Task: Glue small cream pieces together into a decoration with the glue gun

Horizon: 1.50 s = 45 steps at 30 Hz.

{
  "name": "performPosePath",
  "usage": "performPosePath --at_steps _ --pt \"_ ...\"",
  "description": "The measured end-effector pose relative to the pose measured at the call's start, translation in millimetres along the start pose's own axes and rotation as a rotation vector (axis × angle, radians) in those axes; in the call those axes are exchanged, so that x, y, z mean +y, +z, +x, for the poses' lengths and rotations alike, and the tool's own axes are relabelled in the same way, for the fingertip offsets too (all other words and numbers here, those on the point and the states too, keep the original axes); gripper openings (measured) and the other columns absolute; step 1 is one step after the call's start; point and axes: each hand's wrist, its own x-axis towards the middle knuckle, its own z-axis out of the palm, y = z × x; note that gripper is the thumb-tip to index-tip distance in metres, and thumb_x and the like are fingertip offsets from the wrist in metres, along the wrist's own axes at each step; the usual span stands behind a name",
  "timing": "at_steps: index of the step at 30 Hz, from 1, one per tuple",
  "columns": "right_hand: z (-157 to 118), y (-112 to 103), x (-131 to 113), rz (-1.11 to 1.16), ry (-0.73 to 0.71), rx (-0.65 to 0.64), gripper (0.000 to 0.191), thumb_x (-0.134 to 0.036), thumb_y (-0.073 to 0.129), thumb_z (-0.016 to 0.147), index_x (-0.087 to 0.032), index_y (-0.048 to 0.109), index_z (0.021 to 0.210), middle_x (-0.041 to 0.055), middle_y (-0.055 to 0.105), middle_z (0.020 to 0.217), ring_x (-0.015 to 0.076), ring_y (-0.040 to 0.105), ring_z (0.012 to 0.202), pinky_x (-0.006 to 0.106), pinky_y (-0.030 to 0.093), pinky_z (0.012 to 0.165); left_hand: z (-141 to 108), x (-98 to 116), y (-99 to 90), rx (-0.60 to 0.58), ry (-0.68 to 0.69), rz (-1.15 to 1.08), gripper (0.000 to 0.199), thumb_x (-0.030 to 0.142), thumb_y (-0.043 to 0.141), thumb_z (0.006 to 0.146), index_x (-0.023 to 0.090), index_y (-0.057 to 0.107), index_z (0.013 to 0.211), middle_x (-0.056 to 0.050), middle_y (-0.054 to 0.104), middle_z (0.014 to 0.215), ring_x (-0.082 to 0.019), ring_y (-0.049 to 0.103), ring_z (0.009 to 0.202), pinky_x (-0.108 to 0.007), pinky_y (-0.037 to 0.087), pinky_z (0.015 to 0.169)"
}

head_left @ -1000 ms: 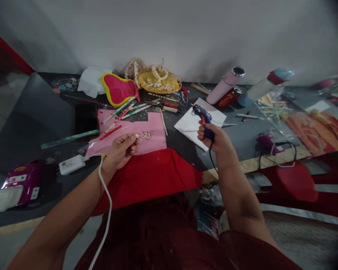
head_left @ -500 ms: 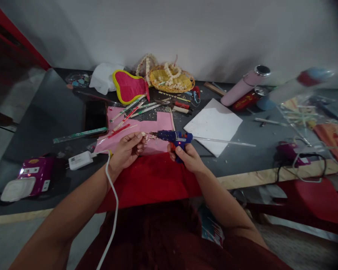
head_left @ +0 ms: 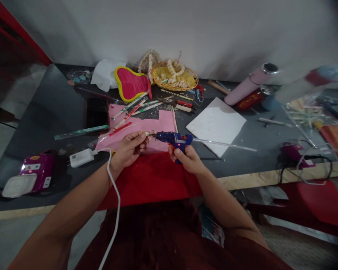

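The glue gun (head_left: 166, 137) is over the front middle of the dark worktop (head_left: 64, 108), near its front edge, with its nozzle pointing left at a small pale piece (head_left: 148, 133). The right hand (head_left: 188, 157) is closed around the gun's handle; 1 clear glue stick (head_left: 228, 145) runs out of the gun's rear, above a white sheet (head_left: 218, 122). The left hand (head_left: 131, 148) pinches the pale piece between thumb and forefinger, at the nozzle; whether the 2 touch, I cannot tell.

Beneath the left hand and nozzle is pink paper (head_left: 150, 125), and a red cloth (head_left: 152, 180) covers the front edge. A dark phone (head_left: 96, 112) lies by the paper's left side. Beyond the paper are wrapped sticks, a pair of pliers (head_left: 169, 100) and a magenta panel with a yellow border (head_left: 131, 83).

At the back edge, 1 yellow wicker basket (head_left: 196, 84) holds pale pieces. To its right, 1 pink flask (head_left: 249, 85) leans beside 1 red can (head_left: 250, 100). Toward the front left corner are 1 white charger (head_left: 81, 158) and 1 purple socket box (head_left: 45, 168).
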Motion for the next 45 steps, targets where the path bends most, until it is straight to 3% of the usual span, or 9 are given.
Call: performPosePath --at_steps 9,23,30,34,39,42,45 --pt "-2 -1 3 -0.048 0.007 0.005 0.031 -0.047 0.047 0.090 -0.016 0.052 0.087 -0.0004 0.047 0.071 0.0093 0.044 0.060 0.025 0.036 0.056 -1 1 0.8 -0.003 -0.002 -0.002 0.015 0.025 0.067 0.078 0.011 0.061 0.079 -0.001 0.056 0.073 -0.002 0.042 0.051 -0.013 0.032 0.045" --pt "1 -1 2 0.072 -0.003 0.016 0.031 -0.048 0.051 0.087 -0.017 0.053 0.089 0.0001 0.047 0.072 0.0093 0.043 0.059 0.026 0.037 0.055 -1 1 2.4 -0.033 -0.004 0.044 0.015 0.024 0.068 0.077 0.011 0.064 0.083 -0.001 0.056 0.070 -0.003 0.042 0.051 -0.014 0.033 0.045" --pt "0 -2 -2 0.206 -0.002 0.160 0.036 -0.054 0.053 0.083 -0.019 0.054 0.091 0.0037 0.056 0.081 0.0090 0.042 0.056 0.027 0.043 0.053 -1 0 1.7 -0.028 0.019 0.030 0.015 0.025 0.069 0.075 0.011 0.064 0.078 -0.001 0.057 0.071 -0.003 0.042 0.052 -0.015 0.033 0.045" --pt "-4 -30 -19 0.181 0.022 0.312 0.043 -0.061 0.047 0.083 -0.020 0.055 0.093 0.0040 0.058 0.078 0.0106 0.048 0.055 0.025 0.043 0.049 -1 1 1.5 -0.012 0.025 0.017 0.016 0.026 0.069 0.075 0.012 0.065 0.081 -0.001 0.057 0.071 -0.003 0.043 0.052 -0.015 0.033 0.045" --pt "-9 -102 -34 -0.030 0.168 0.625 0.045 -0.062 0.053 0.079 -0.018 0.055 0.084 0.0025 0.058 0.072 0.0094 0.052 0.052 0.023 0.046 0.048 -2 2 4.1 -0.029 0.043 0.014 0.014 0.024 0.069 0.075 0.011 0.064 0.079 -0.002 0.057 0.072 -0.003 0.043 0.053 -0.016 0.034 0.046" --pt "-10 -141 -29 -0.279 0.374 0.617 0.049 -0.063 0.045 0.083 -0.015 0.056 0.078 0.0059 0.059 0.069 0.0103 0.051 0.048 0.026 0.044 0.047 -2 3 4.5 -0.005 0.071 -0.007 0.013 0.023 0.069 0.075 0.012 0.065 0.080 -0.002 0.057 0.072 -0.003 0.044 0.053 -0.016 0.033 0.046" --pt "-8 -164 -25 -0.795 0.620 0.570 0.055 -0.060 0.035 0.088 -0.013 0.060 0.073 0.0144 0.065 0.073 0.0183 0.061 0.061 0.032 0.047 0.060 -1 3 3.9 0.030 0.124 -0.035 0.013 0.023 0.070 0.075 0.013 0.065 0.081 -0.001 0.056 0.071 -0.003 0.043 0.053 -0.016 0.033 0.046"
